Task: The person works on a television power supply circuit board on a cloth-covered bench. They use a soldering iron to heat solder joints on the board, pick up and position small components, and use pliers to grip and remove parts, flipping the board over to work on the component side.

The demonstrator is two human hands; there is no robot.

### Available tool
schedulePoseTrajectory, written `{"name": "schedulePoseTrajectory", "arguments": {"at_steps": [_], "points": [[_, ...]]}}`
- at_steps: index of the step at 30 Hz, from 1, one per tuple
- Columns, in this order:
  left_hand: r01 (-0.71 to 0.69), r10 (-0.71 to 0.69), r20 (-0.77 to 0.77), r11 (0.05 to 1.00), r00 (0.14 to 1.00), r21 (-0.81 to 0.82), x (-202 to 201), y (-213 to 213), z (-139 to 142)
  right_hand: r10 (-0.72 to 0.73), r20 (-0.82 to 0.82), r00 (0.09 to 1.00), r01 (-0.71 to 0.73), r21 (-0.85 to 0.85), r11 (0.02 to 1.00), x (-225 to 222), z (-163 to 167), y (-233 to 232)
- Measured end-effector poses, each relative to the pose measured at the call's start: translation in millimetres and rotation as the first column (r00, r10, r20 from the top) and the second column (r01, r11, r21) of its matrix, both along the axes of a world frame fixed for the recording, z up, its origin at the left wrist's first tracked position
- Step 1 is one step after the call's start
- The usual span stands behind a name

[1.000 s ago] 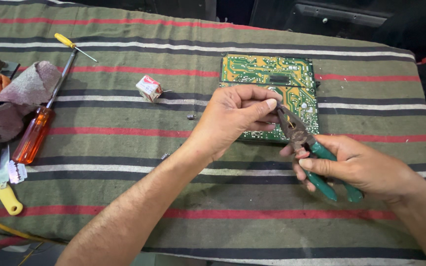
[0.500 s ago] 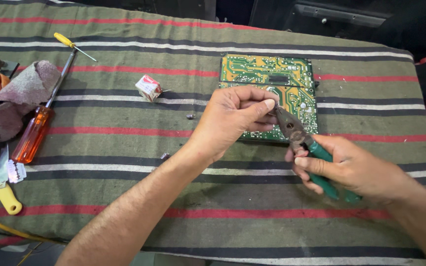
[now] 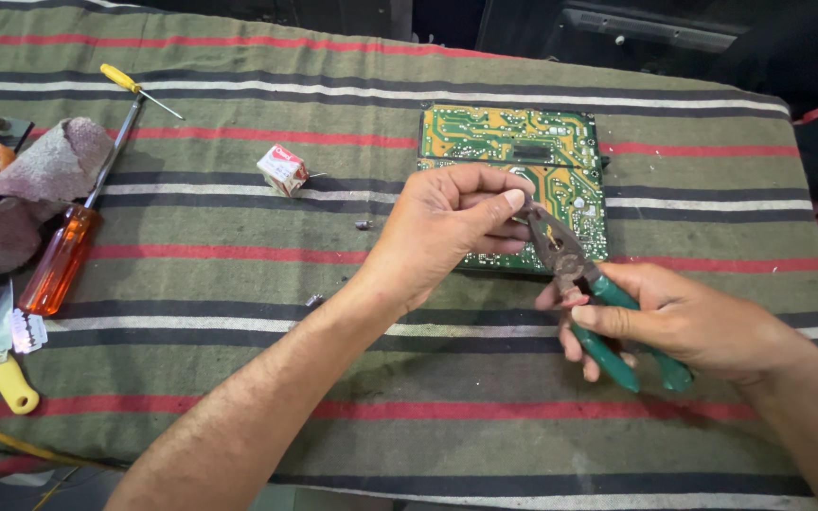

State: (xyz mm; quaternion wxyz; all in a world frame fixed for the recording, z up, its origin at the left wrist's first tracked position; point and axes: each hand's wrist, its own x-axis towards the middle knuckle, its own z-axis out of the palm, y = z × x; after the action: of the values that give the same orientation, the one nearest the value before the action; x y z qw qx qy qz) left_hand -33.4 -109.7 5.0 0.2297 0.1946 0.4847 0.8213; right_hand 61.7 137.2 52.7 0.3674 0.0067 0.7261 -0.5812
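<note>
My right hand (image 3: 684,322) grips green-handled pliers (image 3: 584,284), their rusty jaws pointing up and left. My left hand (image 3: 447,232) is closed in a pinch at the tip of the jaws, holding something very small that I cannot make out. Both hands hover just over the lower edge of a green circuit board (image 3: 523,137), which lies flat, solder side up, on the striped cloth (image 3: 239,369).
A small red-and-white component (image 3: 282,169) lies left of the board, with tiny metal bits (image 3: 363,225) nearby. At the left are an orange-handled screwdriver (image 3: 59,260), a small yellow-handled screwdriver (image 3: 134,87), a crumpled rag (image 3: 21,189) and a yellow-handled blade (image 3: 2,369).
Both hands have barely shifted; the pliers tip and my left-hand pinch stay together over the board's lower edge.
</note>
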Motion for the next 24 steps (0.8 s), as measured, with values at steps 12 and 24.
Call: {"name": "schedulePoseTrajectory", "arguments": {"at_steps": [12,24], "points": [[0.012,-0.014,-0.041,0.999,0.999,-0.040,-1,-3,4,-0.033,0.044,0.998,0.032,0.029,0.999,-2,-1,4],[-0.041,0.032,-0.124,0.997,0.992,-0.070,0,-6,11,0.008,-0.068,0.998,-0.004,0.062,0.998,-4,-4,4]]}}
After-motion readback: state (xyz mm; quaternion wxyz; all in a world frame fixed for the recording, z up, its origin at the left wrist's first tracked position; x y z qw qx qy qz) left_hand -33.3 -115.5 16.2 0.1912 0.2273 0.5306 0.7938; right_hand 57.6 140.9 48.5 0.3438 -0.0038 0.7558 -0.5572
